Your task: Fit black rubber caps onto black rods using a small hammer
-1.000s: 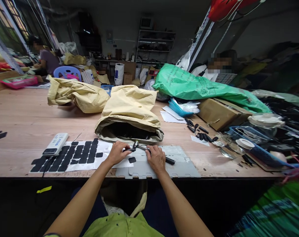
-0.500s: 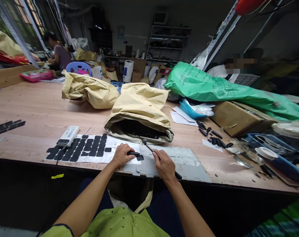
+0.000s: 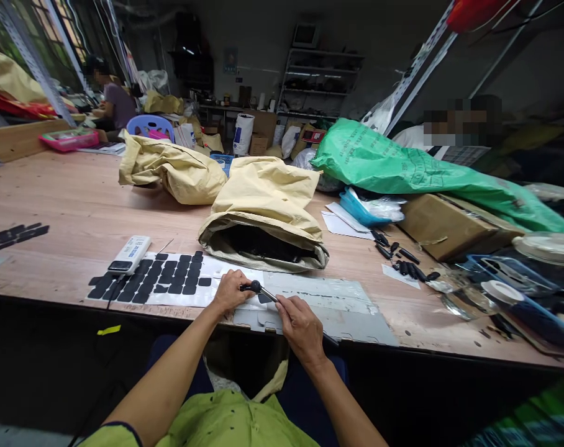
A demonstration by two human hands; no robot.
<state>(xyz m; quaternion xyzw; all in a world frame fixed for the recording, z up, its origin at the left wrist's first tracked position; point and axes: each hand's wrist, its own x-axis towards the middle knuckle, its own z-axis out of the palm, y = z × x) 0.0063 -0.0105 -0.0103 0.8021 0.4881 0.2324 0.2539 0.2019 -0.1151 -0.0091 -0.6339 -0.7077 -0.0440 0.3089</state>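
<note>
My right hand (image 3: 301, 326) is closed round a hammer (image 3: 267, 294) with a metal shaft, a round black head and a dark handle end. The head is over a small black elongated part (image 3: 245, 287) that my left hand (image 3: 230, 290) pinches at the table's front edge; whether they touch I cannot tell. Partly hidden below the shaft, a black rounded pad (image 3: 263, 298) lies near the grey board (image 3: 328, 304). To the left, a white sheet (image 3: 217, 267) carries rows of similar pads. The mouth of a yellowish sack (image 3: 268, 192) faces me, with black contents inside.
A white device (image 3: 131, 251) with a cable lies on the left. Loose black parts (image 3: 410, 269) are scattered at right, near a cardboard box (image 3: 454, 226) and lidded containers (image 3: 503, 292). A green sack (image 3: 394, 158) lies behind. Two people sit farther back.
My right hand has moved left, bringing the hammer's head down and left over the black part. My left hand stays where it was.
</note>
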